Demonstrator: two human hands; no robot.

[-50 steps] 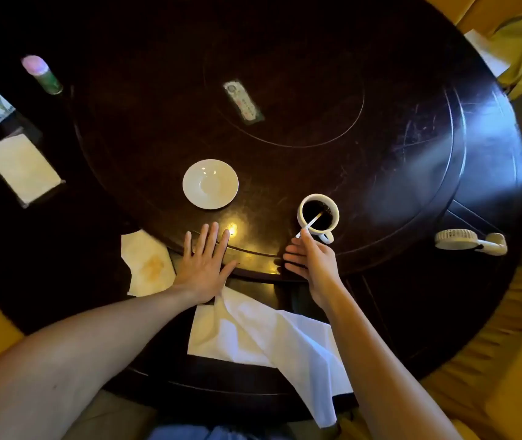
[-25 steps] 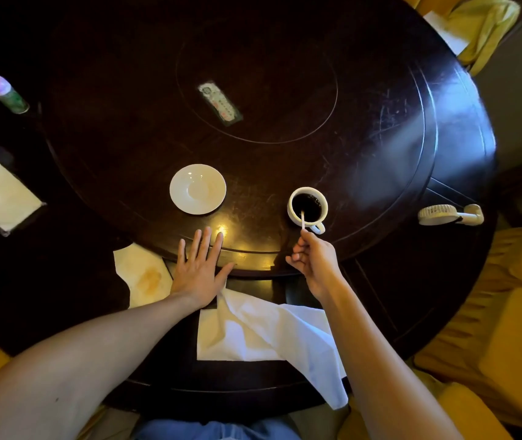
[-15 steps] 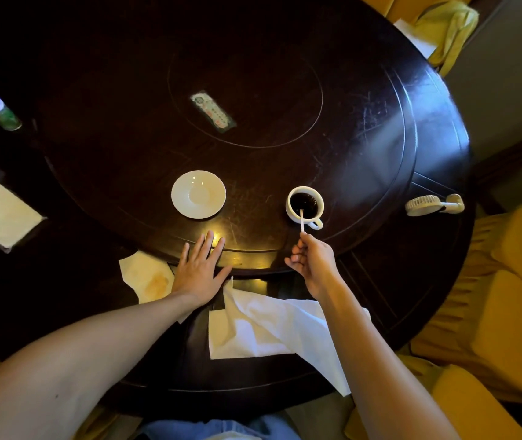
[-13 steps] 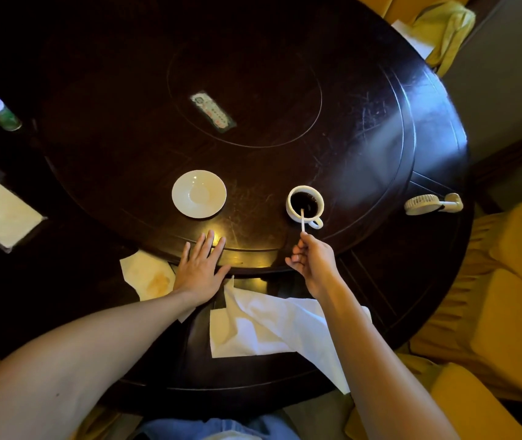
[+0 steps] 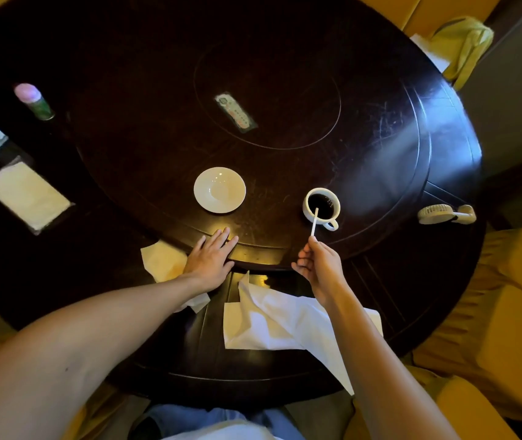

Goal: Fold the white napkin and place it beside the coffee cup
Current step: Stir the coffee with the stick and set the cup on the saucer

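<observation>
A small white round saucer (image 5: pixel 220 189) sits on the raised turntable of the dark round wooden worktop (image 5: pixel 285 74), with the white coffee cup (image 5: pixel 320 207) to its right. A thin white stir stick (image 5: pixel 314 222) leans from the cup toward the right hand (image 5: pixel 320 265) in front of it. The left hand (image 5: pixel 210 258) rests flat before the saucer, on the turntable's edge. The crumpled white napkin (image 5: pixel 285 322) lies nearest the person, partly under the right forearm. A small white handheld fan (image 5: pixel 445 214) lies far right.
</observation>
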